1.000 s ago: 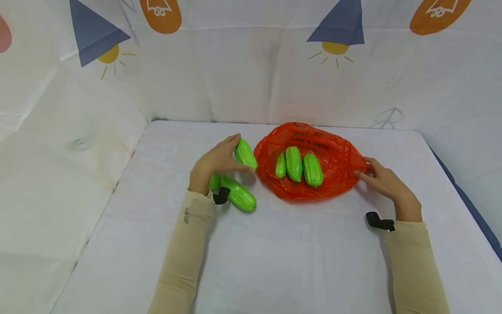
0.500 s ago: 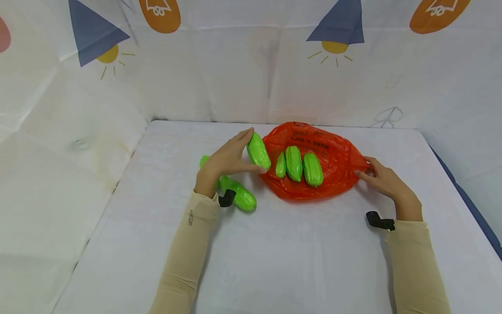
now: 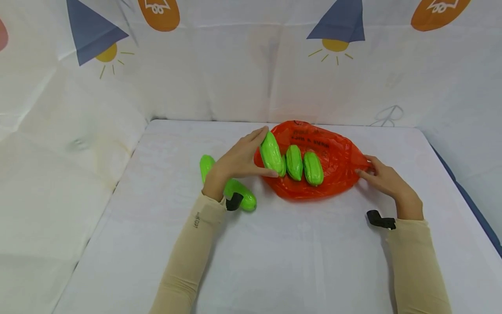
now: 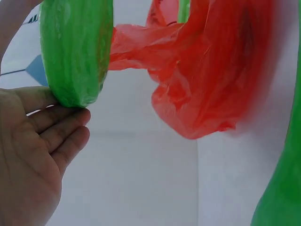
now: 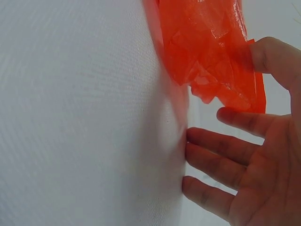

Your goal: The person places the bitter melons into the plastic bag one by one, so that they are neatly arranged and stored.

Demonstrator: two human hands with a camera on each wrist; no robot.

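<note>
Bag (image 3: 335, 161) lies between the two hands (image 3: 244, 157) (image 3: 388, 181).

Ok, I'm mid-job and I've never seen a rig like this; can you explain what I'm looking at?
There's no machine here: it's a person's two bare hands. The wide picture comes from a camera on the person's head, looking forward and down. The two close ones come from a camera on each wrist.

The left hand holds a green vegetable by its ends, over the left side of a red plastic bag. The right hand pinches the bag's right end. Three smaller-looking green pieces lie in or on the bag; I can't tell which. More green shows on the white table, partly hidden by the left arm.
</note>
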